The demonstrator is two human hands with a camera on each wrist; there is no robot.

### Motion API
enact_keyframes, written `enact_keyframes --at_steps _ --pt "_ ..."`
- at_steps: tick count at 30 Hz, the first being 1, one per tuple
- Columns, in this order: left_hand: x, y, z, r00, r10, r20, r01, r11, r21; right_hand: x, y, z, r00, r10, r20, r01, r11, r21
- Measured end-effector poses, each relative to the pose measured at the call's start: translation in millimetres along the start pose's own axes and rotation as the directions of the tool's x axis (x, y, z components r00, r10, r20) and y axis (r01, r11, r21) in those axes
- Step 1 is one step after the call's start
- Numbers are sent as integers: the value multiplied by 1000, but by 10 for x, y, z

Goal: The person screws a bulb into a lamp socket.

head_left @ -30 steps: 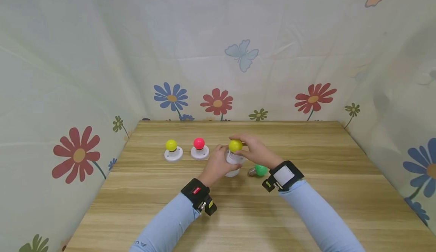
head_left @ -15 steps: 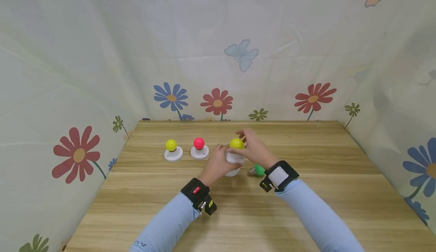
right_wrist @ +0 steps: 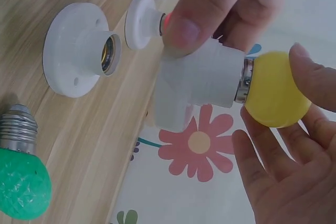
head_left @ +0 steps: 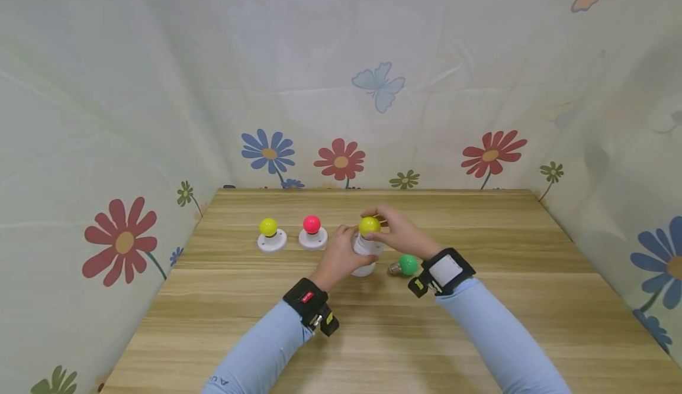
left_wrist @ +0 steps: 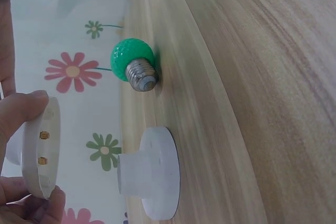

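- Above the tabletop (head_left: pixel 479 216), the left hand (head_left: pixel 341 255) grips a white holder (right_wrist: pixel 176 90), and the right hand (head_left: pixel 402 234) holds the yellow bulb (right_wrist: pixel 275 90) sitting in it.
- Only the left wrist view shows gold bits (left_wrist: pixel 44 135) under the holder.
- The right wrist view best shows silver metal (right_wrist: pixel 245 80) below the smooth, round bulb.

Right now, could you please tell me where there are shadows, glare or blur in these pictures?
Head: soft shadows on the table; left wrist: sideways picture, with faint glints on the metal base of the green bulb; right wrist: the left hand is partly blurred, while the yellow bulb has a clean outline.
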State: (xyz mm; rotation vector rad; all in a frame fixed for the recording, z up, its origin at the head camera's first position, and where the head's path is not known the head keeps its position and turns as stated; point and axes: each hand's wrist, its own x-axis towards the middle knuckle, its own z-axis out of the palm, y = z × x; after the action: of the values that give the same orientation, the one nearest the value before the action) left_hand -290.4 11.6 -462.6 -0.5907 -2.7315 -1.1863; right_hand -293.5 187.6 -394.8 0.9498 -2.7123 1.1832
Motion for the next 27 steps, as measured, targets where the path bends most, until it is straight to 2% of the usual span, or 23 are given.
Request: enact_keyframes --at_steps 3,6,10,12,14,17,20,24,27 --pt "-1 1 7 1000 1 1 -1 1000 3 -6 -2 -25 999 3 35 -4 1000 19" --pt "-1 9 7 1000 1 1 -1 1000 4 -5 -17 -11 998 51 26 -52 998 28" --pt "5 35 -3 1000 3 1 -3 1000 2 -5 -44 57 983 158 -89 -163 986 -46" --pt "6 49 -9 1000 2 2 -2 1000 5 -6 -52 94 971 179 -159 -197 975 -102" --pt "7 50 -12 1000 3 1 -3 1000 6 -3 -50 126 962 167 -214 -202 968 -152" --pt "6 45 -12 1000 10 -3 -10 1000 2 -2 -40 149 962 136 -237 -177 971 -161" --pt "1 38 -12 1000 15 -5 -15 1000 -10 -2 -26 135 973 107 -203 -131 986 -106" --pt "-7 27 -10 1000 1 1 -1 1000 -19 11 1 71 995 42 -87 -44 999 -24" --pt "-10 17 -3 1000 -14 7 15 1000 -14 15 17 28 1000 -7 -15 7 1000 2"
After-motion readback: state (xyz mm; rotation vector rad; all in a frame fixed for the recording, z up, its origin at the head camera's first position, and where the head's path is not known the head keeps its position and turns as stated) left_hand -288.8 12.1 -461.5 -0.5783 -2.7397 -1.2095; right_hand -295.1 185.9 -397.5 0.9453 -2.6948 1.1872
